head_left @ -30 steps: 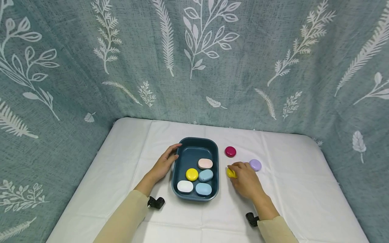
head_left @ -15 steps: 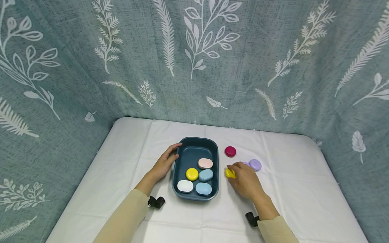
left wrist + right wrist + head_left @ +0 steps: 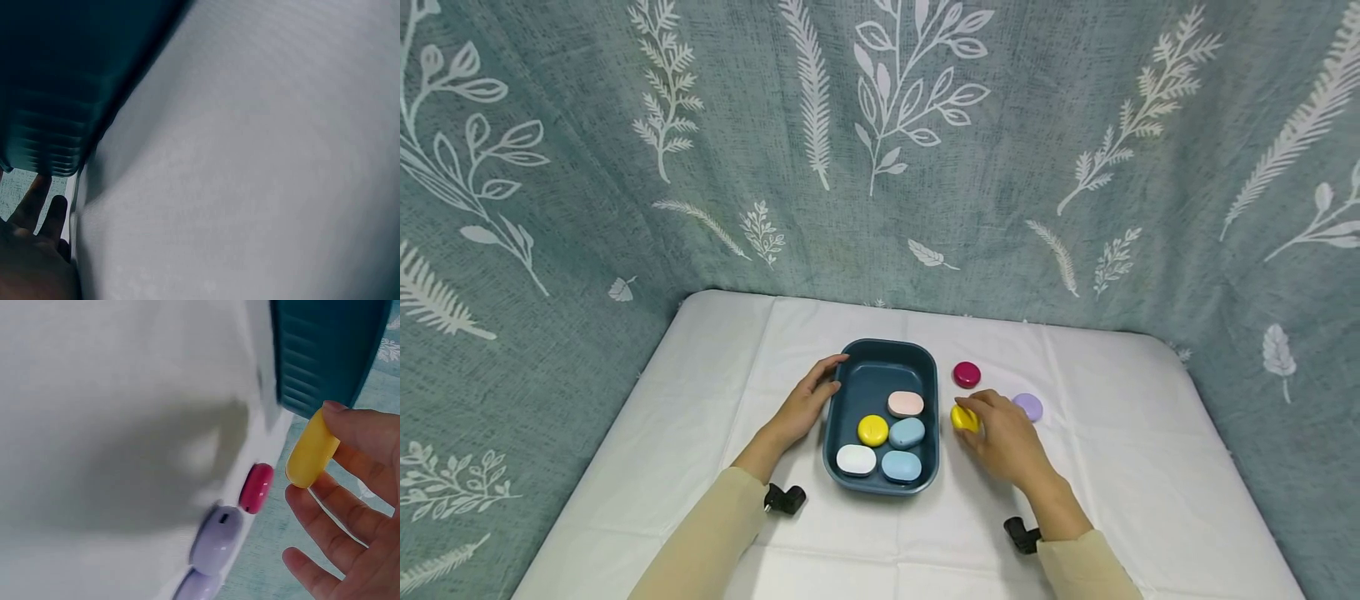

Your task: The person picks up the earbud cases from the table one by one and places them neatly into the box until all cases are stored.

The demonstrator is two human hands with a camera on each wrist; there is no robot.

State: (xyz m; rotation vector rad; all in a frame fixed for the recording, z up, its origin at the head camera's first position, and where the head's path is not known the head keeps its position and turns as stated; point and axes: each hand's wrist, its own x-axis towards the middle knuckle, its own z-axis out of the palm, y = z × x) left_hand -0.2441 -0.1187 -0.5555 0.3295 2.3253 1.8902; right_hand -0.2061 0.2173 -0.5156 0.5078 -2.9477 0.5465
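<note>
My right hand (image 3: 1006,437) pinches a glossy, rounded yellow disc (image 3: 964,418) between thumb and fingertips, just right of a dark blue tray (image 3: 882,351). In the right wrist view this yellow disc (image 3: 312,450) is held on edge, raised off the cloth. At the tray's left side, my left hand (image 3: 801,408) touches the rim with extended fingers. Inside the tray lie another yellow disc (image 3: 873,431), a pink oval piece (image 3: 906,404), a white oval piece (image 3: 856,460) and two blue oval pieces (image 3: 902,467).
Behind my right hand, a dark red disc (image 3: 967,375) lies on the white cloth (image 3: 760,350). Two lavender discs (image 3: 216,540) lie side by side there; the head view shows one lavender disc (image 3: 1027,407) beside the hand. A leaf-patterned curtain (image 3: 820,233) borders the table.
My right hand has lifted the yellow disc and moved it slightly back and toward the tray. The left hand and the tray have stayed in place.
</note>
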